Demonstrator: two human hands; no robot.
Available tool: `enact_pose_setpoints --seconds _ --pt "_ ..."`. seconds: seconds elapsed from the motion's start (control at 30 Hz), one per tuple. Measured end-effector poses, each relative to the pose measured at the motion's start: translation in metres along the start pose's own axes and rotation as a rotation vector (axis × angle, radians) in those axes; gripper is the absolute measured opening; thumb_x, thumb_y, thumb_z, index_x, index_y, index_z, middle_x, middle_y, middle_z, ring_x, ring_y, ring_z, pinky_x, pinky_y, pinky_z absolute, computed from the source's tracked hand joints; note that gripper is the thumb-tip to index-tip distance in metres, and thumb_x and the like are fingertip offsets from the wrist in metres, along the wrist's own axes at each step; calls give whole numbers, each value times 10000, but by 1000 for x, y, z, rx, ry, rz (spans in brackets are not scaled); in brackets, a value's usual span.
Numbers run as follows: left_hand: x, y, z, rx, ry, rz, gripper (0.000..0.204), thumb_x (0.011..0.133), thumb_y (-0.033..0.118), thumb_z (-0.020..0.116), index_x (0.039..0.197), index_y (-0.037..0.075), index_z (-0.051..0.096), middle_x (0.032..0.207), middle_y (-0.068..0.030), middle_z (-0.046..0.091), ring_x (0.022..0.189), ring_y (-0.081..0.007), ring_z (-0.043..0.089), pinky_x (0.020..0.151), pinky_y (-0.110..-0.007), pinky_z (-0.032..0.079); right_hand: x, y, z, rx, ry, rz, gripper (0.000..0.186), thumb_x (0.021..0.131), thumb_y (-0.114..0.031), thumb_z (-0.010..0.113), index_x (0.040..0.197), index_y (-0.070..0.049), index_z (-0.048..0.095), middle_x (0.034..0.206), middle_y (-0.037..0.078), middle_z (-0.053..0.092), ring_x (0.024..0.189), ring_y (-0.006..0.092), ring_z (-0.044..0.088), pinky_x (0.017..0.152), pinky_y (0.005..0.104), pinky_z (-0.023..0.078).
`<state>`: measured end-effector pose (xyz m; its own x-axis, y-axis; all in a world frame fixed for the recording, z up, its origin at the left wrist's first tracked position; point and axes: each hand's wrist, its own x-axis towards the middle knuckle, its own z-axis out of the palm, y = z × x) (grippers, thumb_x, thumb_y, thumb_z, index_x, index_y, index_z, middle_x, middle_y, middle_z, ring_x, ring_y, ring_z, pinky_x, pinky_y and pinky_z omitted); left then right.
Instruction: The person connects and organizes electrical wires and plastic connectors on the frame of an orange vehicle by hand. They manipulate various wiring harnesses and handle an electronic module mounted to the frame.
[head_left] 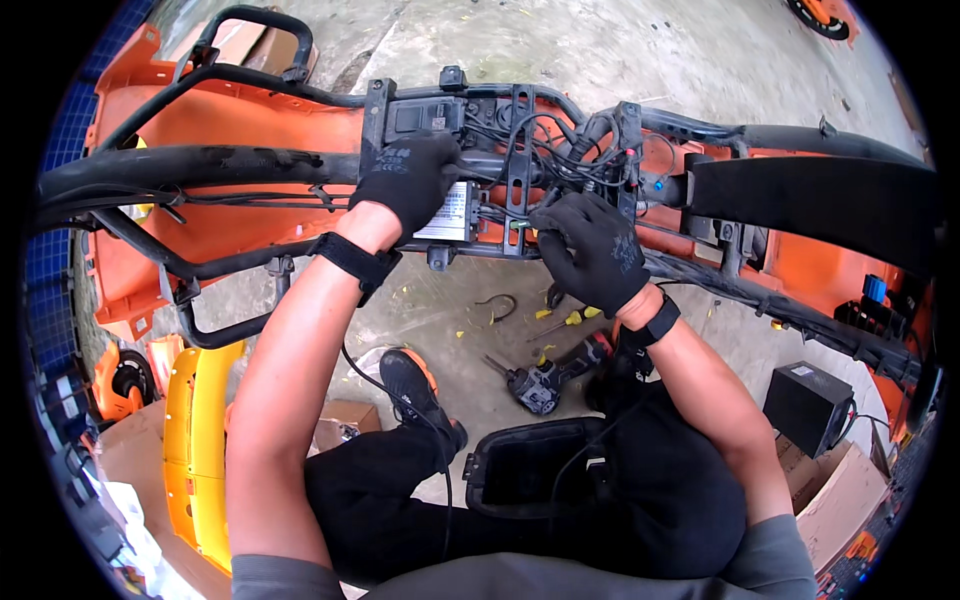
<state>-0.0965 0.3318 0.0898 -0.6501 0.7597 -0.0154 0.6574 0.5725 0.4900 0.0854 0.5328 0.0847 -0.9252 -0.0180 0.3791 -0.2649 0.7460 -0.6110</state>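
Note:
A black tubular vehicle frame (240,160) with orange body panels (300,118) lies across in front of me. My left hand (412,180), in a black glove, is curled over the frame beside a silver labelled box (450,212). Its fingertips are hidden, so what they grip cannot be made out. My right hand (595,250), also gloved, pinches at a small green connector (520,225) among the wires right of that box. Bundled black cables (575,150) run across the crossbars just beyond it. A black box-shaped part (425,118) sits in the frame beyond my left hand.
Below the frame, a cordless drill (540,385) and a yellow-handled screwdriver (575,318) lie on the concrete floor. Between my legs is a black open tub (530,465). A yellow panel (190,450) stands at left; a black box (805,400) and cardboard (845,510) are at right.

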Motion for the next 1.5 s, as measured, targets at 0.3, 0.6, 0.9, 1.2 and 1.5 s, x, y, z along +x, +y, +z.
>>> enact_pose_setpoints --seconds 0.3,0.6,0.9,1.2,1.5 --pt "-3 -11 -4 13 -34 -57 145 921 85 612 1047 56 676 1053 -195 673 989 -395 640 870 -453 513 -4 2 -2 42 35 -19 191 797 -50 678 986 -43 658 891 123 620 836 333 620 741 424 502" --pt "-2 -12 -12 21 -26 -8 85 922 62 626 994 21 644 882 -189 652 856 -349 631 795 -401 503 -6 5 -1 62 42 -37 192 800 -68 679 989 -46 654 894 124 611 838 331 611 746 427 502" --pt "-8 -26 2 -127 7 -22 109 902 43 641 1002 2 650 884 -153 659 869 -280 636 804 -381 504 -5 5 -1 38 26 -29 203 795 -75 684 994 -47 652 894 126 607 834 332 611 744 424 502" --pt "-9 -26 6 -142 31 -9 137 887 48 660 1017 5 672 917 -161 676 890 -296 646 822 -372 504 -4 2 0 26 40 -26 191 792 -64 683 981 -47 657 890 128 613 835 332 618 740 425 505" --pt "-7 -18 5 -28 81 -46 83 849 87 657 888 38 711 928 -178 693 965 -358 634 845 -435 514 -3 2 2 29 55 -27 194 793 -52 673 987 -48 664 863 120 610 804 325 618 721 419 503"
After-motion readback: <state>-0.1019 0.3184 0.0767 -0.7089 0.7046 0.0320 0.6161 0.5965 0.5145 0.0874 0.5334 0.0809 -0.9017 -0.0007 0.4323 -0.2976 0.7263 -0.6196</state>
